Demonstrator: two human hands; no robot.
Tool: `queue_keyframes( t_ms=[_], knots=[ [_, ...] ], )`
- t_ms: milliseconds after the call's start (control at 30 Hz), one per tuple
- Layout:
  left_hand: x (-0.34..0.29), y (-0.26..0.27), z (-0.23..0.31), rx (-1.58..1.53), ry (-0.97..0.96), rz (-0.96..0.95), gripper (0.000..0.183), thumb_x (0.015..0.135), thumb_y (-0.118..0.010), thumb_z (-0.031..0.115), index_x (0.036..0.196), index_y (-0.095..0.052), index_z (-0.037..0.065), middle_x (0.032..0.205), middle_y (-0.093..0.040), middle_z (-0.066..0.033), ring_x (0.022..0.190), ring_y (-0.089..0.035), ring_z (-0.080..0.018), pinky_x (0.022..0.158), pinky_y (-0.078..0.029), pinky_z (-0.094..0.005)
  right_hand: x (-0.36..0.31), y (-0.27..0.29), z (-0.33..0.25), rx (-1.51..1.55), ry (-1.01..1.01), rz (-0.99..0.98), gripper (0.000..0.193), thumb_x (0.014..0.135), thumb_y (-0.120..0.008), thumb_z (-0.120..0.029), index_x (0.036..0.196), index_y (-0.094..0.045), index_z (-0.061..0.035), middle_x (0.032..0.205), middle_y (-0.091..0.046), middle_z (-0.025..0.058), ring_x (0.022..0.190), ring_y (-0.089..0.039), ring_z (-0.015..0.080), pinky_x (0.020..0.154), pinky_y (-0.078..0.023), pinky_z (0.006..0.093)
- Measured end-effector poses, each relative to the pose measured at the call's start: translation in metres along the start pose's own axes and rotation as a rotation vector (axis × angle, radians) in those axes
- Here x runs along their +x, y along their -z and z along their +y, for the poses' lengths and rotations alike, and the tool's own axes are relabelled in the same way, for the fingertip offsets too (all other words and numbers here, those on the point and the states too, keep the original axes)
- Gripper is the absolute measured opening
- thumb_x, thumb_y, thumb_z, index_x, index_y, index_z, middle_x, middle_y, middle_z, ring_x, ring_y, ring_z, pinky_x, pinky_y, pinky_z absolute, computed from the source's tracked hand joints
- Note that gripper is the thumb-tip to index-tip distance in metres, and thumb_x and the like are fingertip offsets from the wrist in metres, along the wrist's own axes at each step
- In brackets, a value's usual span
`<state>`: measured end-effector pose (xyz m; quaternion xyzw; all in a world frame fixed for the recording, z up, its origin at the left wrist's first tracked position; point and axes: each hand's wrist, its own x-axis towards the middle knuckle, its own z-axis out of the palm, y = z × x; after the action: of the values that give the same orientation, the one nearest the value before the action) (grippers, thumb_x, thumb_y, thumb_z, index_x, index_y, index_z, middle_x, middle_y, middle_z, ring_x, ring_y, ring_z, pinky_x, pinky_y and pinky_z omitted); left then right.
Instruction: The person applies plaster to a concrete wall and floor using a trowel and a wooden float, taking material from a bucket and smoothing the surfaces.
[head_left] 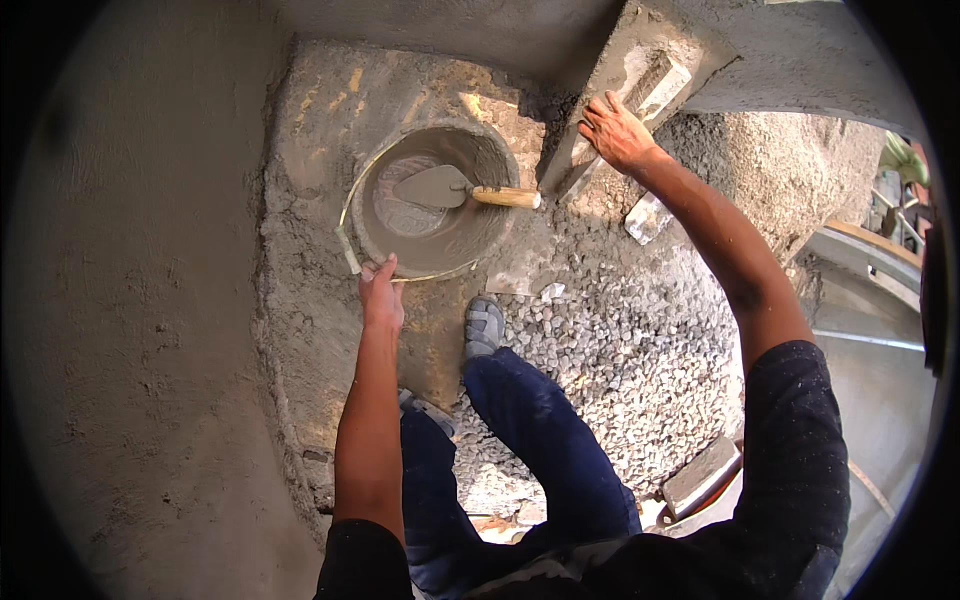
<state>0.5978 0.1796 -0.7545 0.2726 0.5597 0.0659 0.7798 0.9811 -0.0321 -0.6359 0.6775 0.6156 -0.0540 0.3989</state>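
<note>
A round bucket (490, 245), smeared with mortar inside, stands in front of me with some wet mix at its bottom. Across its far-right rim rests a trowel (430, 188); its wooden handle sticks out over the edge. My left hand (381, 295) is closed on the near-left rim of the bucket, beside its pale wire handle. Farther off to the right, my right hand (617, 135) has its fingers curled over the raised grip of a mortar-caked float (625, 50), which stands tilted by the wall. Its palm side is hidden.
A plastered wall (140, 300) rises on the left, and another closes the far side. Gravel (620, 350) covers the ground right of my feet. A pale broken block (648, 218) lies near the float. A sand heap (800, 175) and metal sheeting (870, 370) are at the right.
</note>
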Motion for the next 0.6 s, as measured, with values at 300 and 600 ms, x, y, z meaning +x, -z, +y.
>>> queue_keyframes(
  t_ms=[300, 600],
  knots=[
    [-0.011, 0.037, -0.011, 0.378, 0.226, 0.078, 0.052, 0.09, -0.067, 0.028, 0.132, -0.046, 0.005, 0.13, -0.054, -0.0118, 0.122, -0.053, -0.0263, 0.1, -0.045, -0.0435, -0.01, -0.06, 0.03, -0.301, 0.098, -0.093, 0.029, 0.091, -0.051, -0.03, 0.106, -0.072, -0.0169, 0.116, -0.054, 0.0017, 0.12, -0.042, 0.0227, 0.102, -0.031, 0.0409],
    [-0.229, 0.122, -0.017, 1.016, 0.011, 0.17, 0.027, 0.094, -0.059, 0.026, 0.093, -0.068, 0.0, 0.086, -0.07, -0.0074, 0.084, -0.065, -0.018, 0.077, -0.049, -0.031, -0.094, -0.034, -0.009, 0.04, -0.031, -0.351, 0.029, 0.093, -0.048, -0.03, 0.105, -0.071, -0.0166, 0.108, -0.057, 0.0052, 0.104, -0.047, 0.0233, 0.08, -0.034, 0.0417]
  ],
)
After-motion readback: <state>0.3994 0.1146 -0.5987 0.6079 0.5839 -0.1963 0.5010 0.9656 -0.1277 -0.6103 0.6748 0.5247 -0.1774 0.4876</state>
